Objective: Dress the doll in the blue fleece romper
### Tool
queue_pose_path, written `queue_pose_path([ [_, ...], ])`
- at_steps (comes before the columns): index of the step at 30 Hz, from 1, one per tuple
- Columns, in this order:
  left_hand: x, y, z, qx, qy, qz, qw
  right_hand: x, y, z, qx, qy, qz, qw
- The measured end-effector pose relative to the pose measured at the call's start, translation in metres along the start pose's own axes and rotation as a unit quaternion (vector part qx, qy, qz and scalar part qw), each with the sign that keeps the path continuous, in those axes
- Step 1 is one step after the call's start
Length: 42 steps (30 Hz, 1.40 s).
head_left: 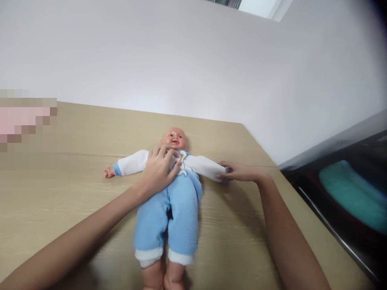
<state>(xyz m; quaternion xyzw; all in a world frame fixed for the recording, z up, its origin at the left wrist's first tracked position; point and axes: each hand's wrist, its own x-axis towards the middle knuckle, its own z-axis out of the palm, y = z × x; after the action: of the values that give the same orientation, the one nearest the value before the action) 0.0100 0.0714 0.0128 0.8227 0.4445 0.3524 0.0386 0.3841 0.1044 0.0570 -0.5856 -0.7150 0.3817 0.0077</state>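
Note:
A baby doll (pixel 181 201) lies on its back on the wooden table, head away from me and feet toward me. It wears a blue and white fleece suit, and both its arms are stretched out sideways. My left hand (pixel 160 169) rests open on the doll's chest, its fingers spread over the white top near the neck. With thumb and fingers, my right hand (pixel 238 172) pinches the cuff of the sleeve (pixel 208 167) on the right side of the view. The doll's hand at that cuff is hidden.
The wooden table (pixel 75 209) meets a pale wall (pixel 151 56) at the back. Beyond its right edge stands a dark object with a green area (pixel 350 193). A blurred-out pinkish patch (pixel 21 119) covers the far left. A window opening (pixel 260 8) shows at the top.

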Motion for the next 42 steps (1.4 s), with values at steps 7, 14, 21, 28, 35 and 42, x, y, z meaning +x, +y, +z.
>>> queue_pose_path([
  [7,-0.041,-0.017,-0.014,-0.101,-0.001,-0.007,0.995,-0.004,0.003,-0.002,0.031,0.006,-0.047,0.998],
  [14,-0.052,-0.024,-0.018,-0.109,0.001,-0.017,0.994,-0.011,0.004,-0.009,0.107,0.043,-0.06,0.992],
  [21,-0.021,-0.001,-0.033,-0.113,-0.045,0.045,0.992,-0.027,-0.032,-0.003,0.13,0.156,-0.106,0.974],
  [28,0.026,0.021,0.001,-0.092,-0.064,0.098,0.989,-0.018,-0.085,0.042,0.16,0.316,-0.246,0.902],
  [35,0.044,0.012,0.028,-0.173,-0.013,0.018,0.985,-0.019,-0.095,0.056,0.22,0.198,-0.291,0.91],
  [42,0.037,0.0,0.017,-0.378,0.09,-0.147,0.91,0.01,-0.067,0.064,0.25,0.059,-0.228,0.939],
])
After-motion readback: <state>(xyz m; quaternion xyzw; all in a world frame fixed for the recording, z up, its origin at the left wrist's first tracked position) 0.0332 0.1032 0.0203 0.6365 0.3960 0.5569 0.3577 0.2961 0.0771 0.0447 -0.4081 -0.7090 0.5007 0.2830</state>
